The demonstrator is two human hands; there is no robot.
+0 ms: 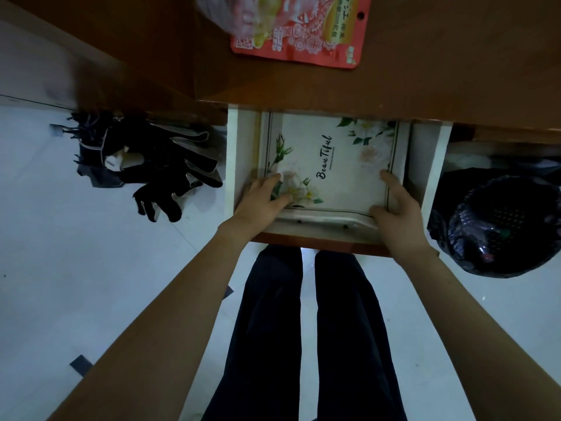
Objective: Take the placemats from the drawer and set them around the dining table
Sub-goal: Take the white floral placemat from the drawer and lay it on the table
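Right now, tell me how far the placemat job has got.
Done: the drawer is pulled open. In hand: left hand and right hand rest on the near corners of the floral placemat, not yet lifted out. Left: setting placemats around the table; none lies on the wooden top in view.

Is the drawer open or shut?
Open. The white-walled drawer sticks out from under the brown wooden tabletop, showing the white floral placemat lying inside.
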